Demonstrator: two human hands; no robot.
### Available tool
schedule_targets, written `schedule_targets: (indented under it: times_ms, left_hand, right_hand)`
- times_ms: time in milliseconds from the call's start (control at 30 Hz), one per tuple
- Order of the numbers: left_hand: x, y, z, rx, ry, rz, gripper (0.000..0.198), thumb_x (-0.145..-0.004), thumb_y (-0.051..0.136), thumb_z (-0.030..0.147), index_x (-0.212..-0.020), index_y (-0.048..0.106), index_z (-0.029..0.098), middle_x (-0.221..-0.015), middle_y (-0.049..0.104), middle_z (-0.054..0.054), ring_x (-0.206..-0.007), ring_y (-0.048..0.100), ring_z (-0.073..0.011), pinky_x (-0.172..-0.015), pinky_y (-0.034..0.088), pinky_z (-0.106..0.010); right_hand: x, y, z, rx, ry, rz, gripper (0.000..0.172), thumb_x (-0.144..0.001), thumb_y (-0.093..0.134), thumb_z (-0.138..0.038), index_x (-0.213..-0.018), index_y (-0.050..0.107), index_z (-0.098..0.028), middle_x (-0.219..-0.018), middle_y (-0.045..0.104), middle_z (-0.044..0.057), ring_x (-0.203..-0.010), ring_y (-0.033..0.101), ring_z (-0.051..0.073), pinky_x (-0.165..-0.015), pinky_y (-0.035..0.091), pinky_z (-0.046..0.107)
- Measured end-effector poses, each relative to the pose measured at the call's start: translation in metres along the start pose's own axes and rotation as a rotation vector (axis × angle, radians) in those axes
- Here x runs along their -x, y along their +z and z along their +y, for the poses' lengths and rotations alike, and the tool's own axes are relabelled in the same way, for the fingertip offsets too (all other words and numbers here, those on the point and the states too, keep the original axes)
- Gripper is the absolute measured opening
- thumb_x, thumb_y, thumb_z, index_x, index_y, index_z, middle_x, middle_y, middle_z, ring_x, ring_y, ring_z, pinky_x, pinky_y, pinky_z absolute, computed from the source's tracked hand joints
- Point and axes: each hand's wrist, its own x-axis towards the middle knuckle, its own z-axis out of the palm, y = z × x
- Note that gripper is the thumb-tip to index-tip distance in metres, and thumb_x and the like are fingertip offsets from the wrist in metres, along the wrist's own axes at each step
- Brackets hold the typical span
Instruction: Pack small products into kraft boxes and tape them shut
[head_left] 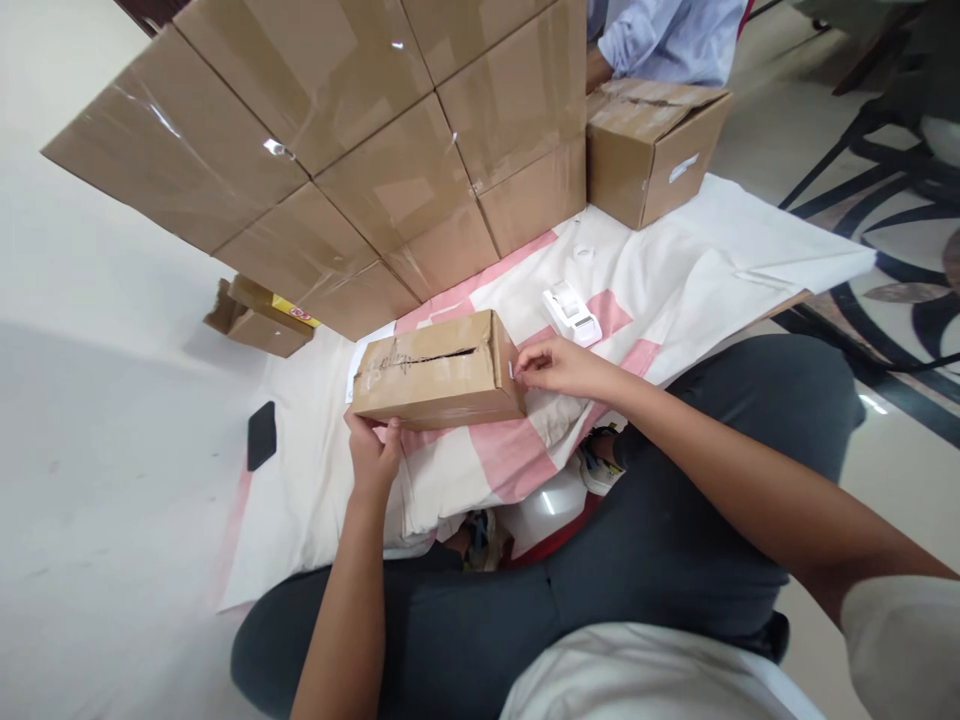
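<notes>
A small brown cardboard box (435, 372) lies on a white and pink cloth (517, 455) in front of me, its top seam split along a jagged line. My left hand (373, 452) grips the box's near left corner from below. My right hand (559, 365) is at the box's right end face, fingertips pinched on a small white bit, perhaps a label or tape end (512, 371). A white handheld device, like a small label printer (571, 313), rests on the cloth just beyond my right hand.
A stack of taped cartons (360, 150) rises behind the box. Another carton (651, 150) stands at the back right, with a person in a light blue shirt (667, 35) behind it. A black phone (262, 434) and flattened cardboard (259, 318) lie on the floor at left.
</notes>
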Motion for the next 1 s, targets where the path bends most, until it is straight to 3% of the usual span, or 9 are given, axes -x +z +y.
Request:
schedule_targets:
  times_ms: [133,333,467,533,600,667,733,800,1000]
  left_hand:
    - [0.001,0.001,-0.001,0.008,-0.009,-0.003,0.047,-0.086,0.058,0.053,-0.114,0.042,0.018,-0.089,0.059,-0.005,-0.080,0.064,-0.0233,-0.071,0.050,-0.036]
    - [0.000,0.002,-0.002,0.023,0.007,-0.001,0.046,-0.086,0.058,0.053,-0.112,0.041,0.018,-0.090,0.060,-0.006,-0.080,0.064,-0.0236,-0.071,0.050,-0.036]
    - [0.000,0.002,-0.001,0.014,-0.005,-0.003,0.044,-0.086,0.057,0.053,-0.109,0.041,0.019,-0.088,0.060,-0.006,-0.079,0.064,-0.0234,-0.069,0.050,-0.036]
    - [0.000,0.002,-0.001,0.002,-0.012,-0.007,0.044,-0.085,0.057,0.054,-0.108,0.041,0.019,-0.087,0.061,-0.006,-0.077,0.064,-0.0236,-0.066,0.050,-0.035]
    - [0.001,0.003,-0.002,-0.009,-0.020,-0.011,0.045,-0.084,0.057,0.056,-0.105,0.042,0.020,-0.085,0.062,-0.007,-0.074,0.064,-0.0247,-0.062,0.048,-0.035]
    - [0.002,0.004,-0.004,-0.025,-0.034,-0.011,0.045,-0.082,0.057,0.059,-0.101,0.042,0.021,-0.081,0.062,-0.007,-0.071,0.064,-0.0261,-0.058,0.046,-0.035]
    - [0.002,0.005,-0.007,-0.049,-0.045,-0.008,0.044,-0.080,0.057,0.060,-0.097,0.042,0.022,-0.077,0.061,-0.006,-0.066,0.063,-0.0271,-0.055,0.045,-0.036]
    - [0.002,0.007,-0.009,-0.075,-0.053,-0.004,0.043,-0.079,0.057,0.061,-0.094,0.041,0.024,-0.074,0.061,-0.005,-0.063,0.062,-0.0282,-0.053,0.044,-0.036]
    - [0.000,0.008,-0.002,-0.090,-0.041,-0.019,0.040,-0.080,0.054,0.061,-0.091,0.039,0.025,-0.072,0.063,-0.005,-0.062,0.065,-0.0302,-0.051,0.045,-0.036]
  right_hand:
    - [0.002,-0.001,-0.005,-0.054,0.000,-0.009,0.012,-0.070,0.066,-0.027,-0.075,0.068,-0.016,-0.068,0.067,0.000,-0.064,0.061,0.013,-0.060,0.044,0.024]
    - [0.006,-0.004,-0.010,0.103,-0.018,-0.099,0.010,-0.071,0.064,-0.024,-0.072,0.070,-0.016,-0.073,0.069,0.000,-0.068,0.061,0.014,-0.066,0.045,0.026]
    - [0.004,-0.003,-0.007,0.045,-0.009,0.022,0.013,-0.074,0.065,-0.028,-0.079,0.067,-0.017,-0.078,0.068,0.003,-0.075,0.064,0.018,-0.073,0.050,0.031]
    - [0.006,0.000,-0.007,0.073,-0.045,0.195,0.028,-0.074,0.070,-0.035,-0.096,0.067,-0.017,-0.101,0.068,0.008,-0.091,0.065,0.022,-0.083,0.052,0.036]
    - [0.009,0.004,-0.009,0.111,-0.114,0.264,0.066,-0.071,0.078,-0.044,-0.129,0.056,-0.020,-0.137,0.054,0.013,-0.119,0.057,0.029,-0.098,0.049,0.043]
    - [0.012,0.011,-0.010,0.124,-0.184,0.154,0.107,-0.066,0.085,-0.050,-0.153,0.030,-0.025,-0.159,0.028,0.015,-0.142,0.037,0.033,-0.114,0.038,0.048]
    - [0.013,0.017,-0.009,0.150,-0.223,0.048,0.129,-0.062,0.088,-0.051,-0.160,0.009,-0.026,-0.164,0.015,0.015,-0.151,0.021,0.035,-0.122,0.025,0.051]
    - [0.013,0.022,-0.005,0.184,-0.225,0.056,0.137,-0.061,0.090,-0.050,-0.162,-0.001,-0.026,-0.164,0.014,0.016,-0.152,0.018,0.036,-0.124,0.020,0.052]
    - [0.008,0.024,0.006,0.126,-0.205,0.051,0.142,-0.065,0.088,-0.051,-0.160,-0.015,-0.030,-0.166,0.009,0.017,-0.150,0.027,0.034,-0.122,0.026,0.049]
